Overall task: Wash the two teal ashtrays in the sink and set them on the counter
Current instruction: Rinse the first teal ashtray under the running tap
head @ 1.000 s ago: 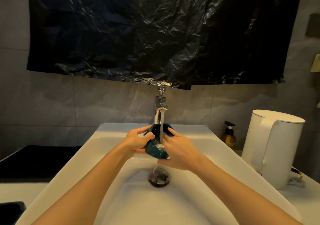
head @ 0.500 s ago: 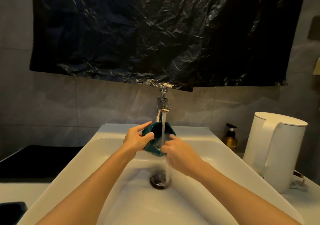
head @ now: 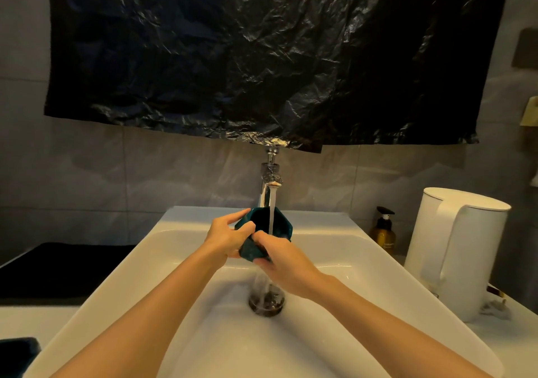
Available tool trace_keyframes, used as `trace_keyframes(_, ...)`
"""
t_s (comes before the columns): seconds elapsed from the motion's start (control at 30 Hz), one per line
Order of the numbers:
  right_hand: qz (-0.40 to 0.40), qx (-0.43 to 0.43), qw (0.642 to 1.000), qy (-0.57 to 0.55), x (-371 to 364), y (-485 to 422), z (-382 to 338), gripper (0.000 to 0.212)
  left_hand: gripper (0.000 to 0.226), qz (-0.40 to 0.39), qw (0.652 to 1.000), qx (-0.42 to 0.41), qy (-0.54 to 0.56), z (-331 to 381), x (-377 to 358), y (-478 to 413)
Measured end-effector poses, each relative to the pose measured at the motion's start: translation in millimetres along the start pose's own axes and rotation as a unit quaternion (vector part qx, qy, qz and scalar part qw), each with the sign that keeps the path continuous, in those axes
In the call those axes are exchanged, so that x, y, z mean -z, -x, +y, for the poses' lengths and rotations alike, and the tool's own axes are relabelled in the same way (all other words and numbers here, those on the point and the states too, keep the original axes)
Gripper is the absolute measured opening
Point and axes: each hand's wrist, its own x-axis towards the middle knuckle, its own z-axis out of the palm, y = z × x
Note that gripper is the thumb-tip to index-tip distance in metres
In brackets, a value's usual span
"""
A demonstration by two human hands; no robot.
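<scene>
A teal ashtray is held tilted under the running tap, above the white sink. My left hand grips its left rim, thumb inside, index finger along the top edge. My right hand holds the lower right side, thumb reaching into the bowl where the water lands. Water runs down to the dark drain. A dark teal object, possibly the second ashtray, sits at the bottom left corner on the counter, mostly cut off.
A white kettle and an amber pump bottle stand on the counter to the right of the sink. A black mat lies on the left. A black plastic sheet hangs on the wall above the tap.
The ashtray has been turned in my hands so its opening faces up towards the stream. My right hand has slid from the front face to the lower edge.
</scene>
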Motion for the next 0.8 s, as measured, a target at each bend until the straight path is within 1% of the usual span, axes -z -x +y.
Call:
trace_keyframes(0.03,0.0,0.01,1.0,0.028,2.1,-0.2,3.3,0.018,0.04,0.001,1.0,0.008,0.009,0.1,0.4,0.2)
trace_keyframes(0.07,-0.002,0.018,0.996,0.084,7.3,-0.3,6.9,0.018,0.04,0.002,1.0,0.014,0.017,1.2,0.4,0.7)
trace_keyframes(0.13,0.008,0.057,0.972,0.227,15.9,-0.2,15.9,0.024,0.04,0.006,0.999,0.022,0.031,4.3,0.1,2.8)
trace_keyframes(0.2,0.045,0.086,0.952,0.292,17.6,-1.0,22.0,0.024,0.04,0.004,0.999,0.021,0.04,7.6,-0.4,4.3)
trace_keyframes(0.23,0.064,0.09,0.951,0.289,15.8,-1.0,21.4,0.023,0.04,0.002,0.999,0.016,0.041,8.3,-0.4,4.3)
trace_keyframes(0.27,0.057,0.082,0.96,0.263,11.9,-0.6,20.5,0.023,0.041,0.002,0.999,0.012,0.037,8.7,-0.6,4.1)
trace_keyframes(0.3,0.041,0.068,0.973,0.215,6.6,-0.1,17.9,0.028,0.042,0.006,0.999,0.008,0.03,8.7,-0.3,3.6)
trace_keyframes(0.37,0.027,0.043,0.993,0.11,-0.5,-0.8,13.2,0.051,0.044,0.01,1.0,0.001,0.007,7.4,0.2,3.5)
trace_keyframes(0.4,0.025,0.041,0.995,0.091,-1.8,-2.4,12.8,0.058,0.044,0.007,1.0,-0.002,-0.004,6.7,-0.1,3.8)
trace_keyframes(0.43,0.023,0.048,0.993,0.106,-1.4,-3.9,13.8,0.061,0.044,0.001,1.0,-0.004,-0.012,5.6,-0.8,3.9)
trace_keyframes(0.53,0.029,0.052,0.972,0.227,1.5,-5.2,23.7,0.07,0.044,-0.01,1.0,-0.006,-0.02,4.2,-4.7,5.2)
trace_keyframes(0.57,0.033,0.054,0.965,0.255,2.6,-4.1,23.9,0.069,0.043,-0.007,1.0,-0.008,-0.027,4.1,-5.3,4.9)
trace_keyframes(0.6,0.033,0.053,0.966,0.251,3.0,-2.3,22.4,0.067,0.043,-0.005,0.999,-0.007,-0.033,4.5,-5.4,5.3)
trace_keyframes(0.7,0.006,0.052,0.986,0.157,3.1,1.5,14.5,0.061,0.043,-0.011,0.999,0.005,-0.035,4.4,-3.3,6.2)
trace_keyframes(0.73,0.0,0.061,0.986,0.153,4.1,0.0,14.9,0.062,0.043,-0.018,0.999,0.009,-0.033,4.6,-3.2,6.7)
trace_keyframes(0.8,-0.003,0.059,0.98,0.19,6.3,-3.2,19.7,0.068,0.041,-0.036,0.999,0.015,-0.03,6.1,-4.7,8.7)
